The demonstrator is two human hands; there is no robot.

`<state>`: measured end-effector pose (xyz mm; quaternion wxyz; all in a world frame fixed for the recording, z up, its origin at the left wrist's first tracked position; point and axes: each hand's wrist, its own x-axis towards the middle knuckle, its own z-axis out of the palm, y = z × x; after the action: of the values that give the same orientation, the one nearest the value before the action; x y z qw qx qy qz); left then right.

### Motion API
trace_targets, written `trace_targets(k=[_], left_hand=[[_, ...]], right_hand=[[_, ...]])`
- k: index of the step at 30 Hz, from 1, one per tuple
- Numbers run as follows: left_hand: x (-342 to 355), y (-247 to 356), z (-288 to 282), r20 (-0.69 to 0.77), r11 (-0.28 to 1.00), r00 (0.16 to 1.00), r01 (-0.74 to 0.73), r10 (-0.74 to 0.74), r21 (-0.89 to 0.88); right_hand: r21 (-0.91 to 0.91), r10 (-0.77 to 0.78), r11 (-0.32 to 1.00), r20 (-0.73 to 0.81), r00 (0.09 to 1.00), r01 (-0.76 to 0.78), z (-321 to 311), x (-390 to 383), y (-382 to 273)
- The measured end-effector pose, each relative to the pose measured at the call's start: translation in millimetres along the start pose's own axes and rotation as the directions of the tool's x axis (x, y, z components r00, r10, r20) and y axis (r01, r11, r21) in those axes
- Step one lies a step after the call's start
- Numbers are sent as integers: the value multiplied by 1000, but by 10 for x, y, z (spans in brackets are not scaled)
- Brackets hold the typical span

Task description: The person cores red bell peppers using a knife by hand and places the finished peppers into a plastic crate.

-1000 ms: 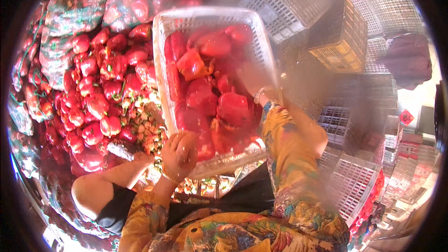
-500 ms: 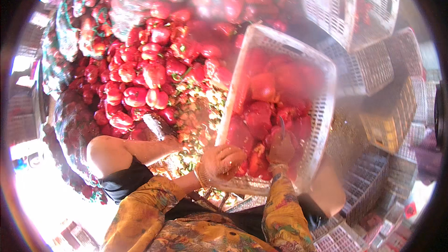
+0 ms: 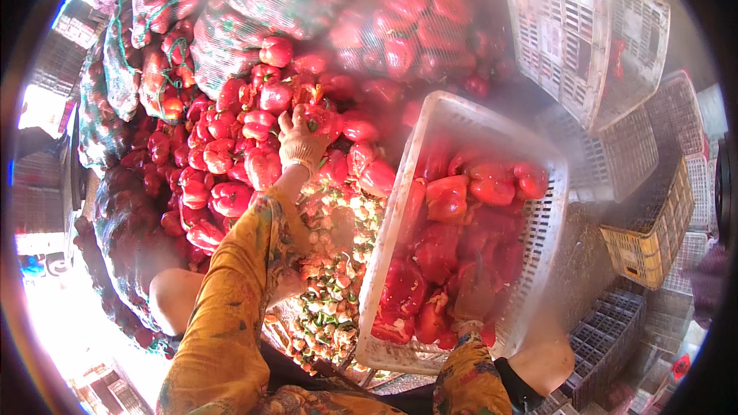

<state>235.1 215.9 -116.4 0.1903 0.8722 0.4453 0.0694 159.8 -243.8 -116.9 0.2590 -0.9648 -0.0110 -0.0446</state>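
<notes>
My left hand (image 3: 302, 141), in a tan glove with a ribbed cuff, reaches out over the heap of red bell peppers (image 3: 223, 155). Its fingers are spread and touch a red bell pepper (image 3: 324, 120) at the heap's near right side. Inside the white plastic crate (image 3: 374, 280) on the right, my right hand (image 3: 473, 292) rests low among cored red peppers (image 3: 437, 250). Haze and blur cover that hand. The small knife it gripped half a second ago is hard to make out now.
Cut green stem cores (image 3: 332, 303) litter the ground between heap and crate. Net sacks of peppers (image 3: 254, 11) stand behind and to the left. White crates (image 3: 553, 31), a yellow crate (image 3: 632, 250) and a grey crate (image 3: 607, 330) are stacked along the right.
My left hand has left the crate's near left corner and stretched forward and left onto the pepper heap, its fingers opening. My right hand stays in the crate. The whole view has shifted, so things sit lower.
</notes>
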Motion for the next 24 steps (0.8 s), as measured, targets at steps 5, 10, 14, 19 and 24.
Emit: trace_targets(k=[5,10,14,19,24], left_hand=[[495,-703,388,-25,692,983,111,-183,-713],[10,-755,-158,333,78,941,336,-58,-938],[-731,-312,-720,245,-120,954,268,174,-956],[-1801,277,-1001,292,454,878,99,379,-886],[-2600,764,-1421,487,862,711,-399,507,-315]], right_hand=[[-57,53,997,76,996,-49,100,-71,80],[67,80,994,62,995,-84,-33,-83,-151],[-100,44,994,138,989,-30,-325,47,-527],[117,4,993,-19,1000,-2,-724,127,-1043],[484,-309,872,418,854,78,-1575,-60,-1825]])
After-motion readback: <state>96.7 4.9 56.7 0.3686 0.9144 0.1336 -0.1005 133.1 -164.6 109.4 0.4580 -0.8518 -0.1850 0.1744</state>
